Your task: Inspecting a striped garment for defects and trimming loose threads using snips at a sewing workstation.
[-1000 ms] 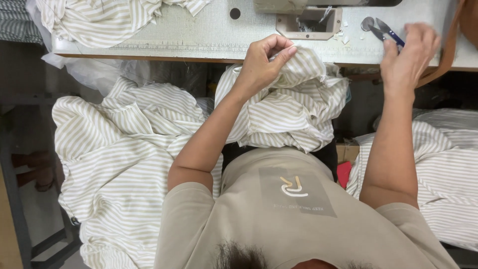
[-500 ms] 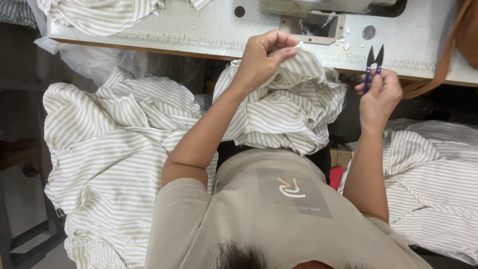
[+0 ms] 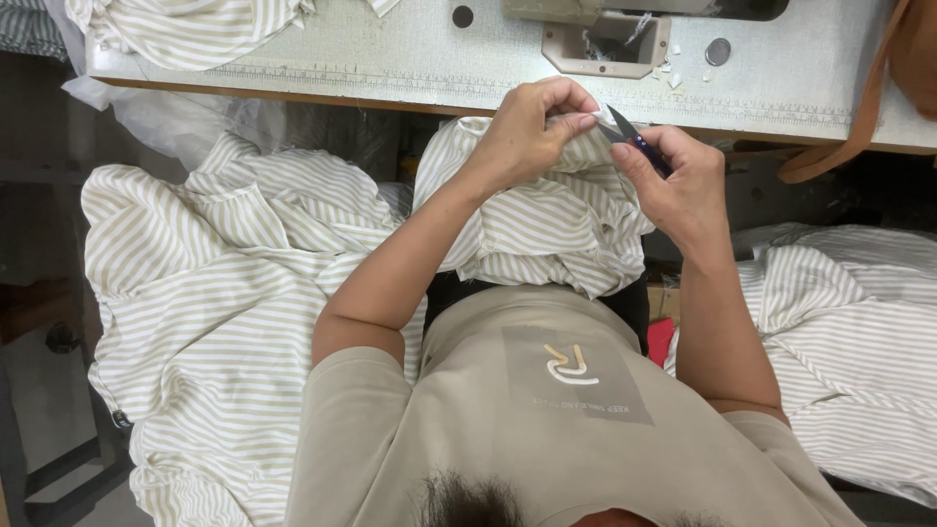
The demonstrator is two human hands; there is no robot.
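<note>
I see my left hand point(image 3: 532, 127) pinching an edge of the striped garment point(image 3: 547, 220) bunched in my lap below the bench point(image 3: 390, 68). My right hand point(image 3: 678, 185) grips small thread snips point(image 3: 632, 140), blades apparently at that pinched edge; I judge trimming is underway, needing taut fabric and a careful close.

The right hand point(image 3: 678, 190) seemingly hides most of the snips point(image 3: 630, 140).

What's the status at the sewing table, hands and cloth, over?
Left hand pinching striped garment edge. Right hand holding thread snips at that edge. Nothing between them.
</note>
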